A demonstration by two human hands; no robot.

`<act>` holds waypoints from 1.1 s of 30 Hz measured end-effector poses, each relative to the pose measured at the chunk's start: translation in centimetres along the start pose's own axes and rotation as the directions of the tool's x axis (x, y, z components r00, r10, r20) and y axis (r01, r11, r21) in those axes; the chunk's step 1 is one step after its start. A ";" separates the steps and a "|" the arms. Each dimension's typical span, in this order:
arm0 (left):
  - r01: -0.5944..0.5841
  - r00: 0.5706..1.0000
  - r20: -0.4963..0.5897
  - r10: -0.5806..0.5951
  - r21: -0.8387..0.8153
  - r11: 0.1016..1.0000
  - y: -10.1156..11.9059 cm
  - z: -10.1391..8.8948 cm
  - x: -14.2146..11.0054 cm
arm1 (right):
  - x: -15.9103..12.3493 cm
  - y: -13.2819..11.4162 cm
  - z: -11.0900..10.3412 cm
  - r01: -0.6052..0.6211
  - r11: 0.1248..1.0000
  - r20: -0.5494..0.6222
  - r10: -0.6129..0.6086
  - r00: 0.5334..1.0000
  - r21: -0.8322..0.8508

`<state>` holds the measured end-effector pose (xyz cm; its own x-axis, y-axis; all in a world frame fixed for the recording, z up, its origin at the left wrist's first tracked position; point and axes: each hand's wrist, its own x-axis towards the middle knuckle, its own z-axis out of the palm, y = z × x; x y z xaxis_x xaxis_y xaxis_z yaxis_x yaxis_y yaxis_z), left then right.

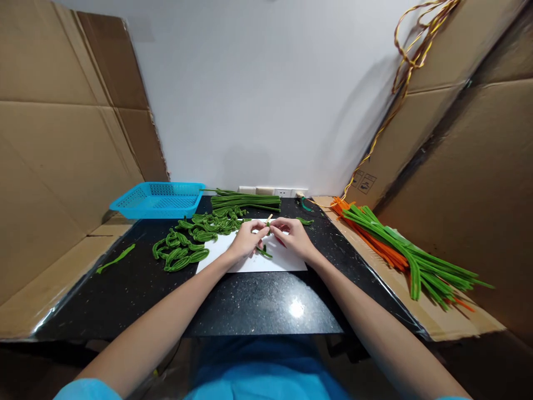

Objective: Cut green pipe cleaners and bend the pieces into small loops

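Above a white sheet of paper (254, 263), my two hands meet fingertip to fingertip. My left hand (250, 238) is closed in a pinch on a dark green pipe cleaner (264, 252), whose short end hangs below the fingers. My right hand (292, 238) pinches at the same spot, on the green piece. A thin pale stick (270, 218) pokes up between the fingertips; which hand bears it is hidden. To the left of the paper lies a heap of looped dark green pipe cleaners (179, 251), partly on its edge.
A bundle of straight dark green pipe cleaners (245, 201) lies at the back by the wall. A blue basket (156, 213) stands back left. Bright green stems (400, 250) and orange stems (377, 244) rest on cardboard at right. A power strip (283, 193) and twisted wire (377, 136) are behind.
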<state>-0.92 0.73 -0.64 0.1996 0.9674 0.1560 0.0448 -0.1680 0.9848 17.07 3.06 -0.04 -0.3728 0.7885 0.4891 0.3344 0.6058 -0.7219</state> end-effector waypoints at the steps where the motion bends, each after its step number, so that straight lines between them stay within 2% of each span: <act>1: -0.006 1.000 0.011 0.006 0.013 1.000 0.1 0.0 0.0 | 0.0 0.0 0.0 -0.009 1.000 0.002 0.009 1.000 0.023; 9: -0.097 0.995 0.024 0.098 -0.015 0.995 0.0 0.0 -0.1 | 0.0 -0.3 -0.1 -0.100 0.971 0.015 0.099 0.995 0.216; 14: -0.066 0.997 0.035 0.065 0.007 0.998 -0.4 -0.1 0.1 | 0.0 -0.2 -0.2 -0.175 0.927 0.045 0.170 0.984 0.331; 18: -0.086 0.995 0.046 0.087 -0.022 0.996 -0.7 -0.1 0.3 | 0.0 -0.5 -0.1 -0.195 0.915 0.042 0.193 0.980 0.352; 23: -0.079 0.996 0.037 0.079 -0.005 0.997 -0.6 -0.2 0.3 | 0.1 -0.7 0.4 -0.210 0.901 -0.031 0.240 0.970 0.381; 25: -0.085 0.996 0.029 0.085 -0.008 0.996 -0.5 -0.2 0.2 | 0.1 -0.6 0.5 -0.224 0.885 -0.019 0.253 0.967 0.408; 33: -0.060 0.998 -0.011 0.059 -0.074 0.995 -0.6 0.2 0.2 | 0.1 -0.7 0.4 -0.195 0.895 -0.028 0.224 0.974 0.401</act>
<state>-0.73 0.97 -1.19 0.1914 0.9577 0.2148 -0.0395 -0.2111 0.9767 16.52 2.68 0.29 -0.2642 0.9070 0.3281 0.0248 0.3464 -0.9377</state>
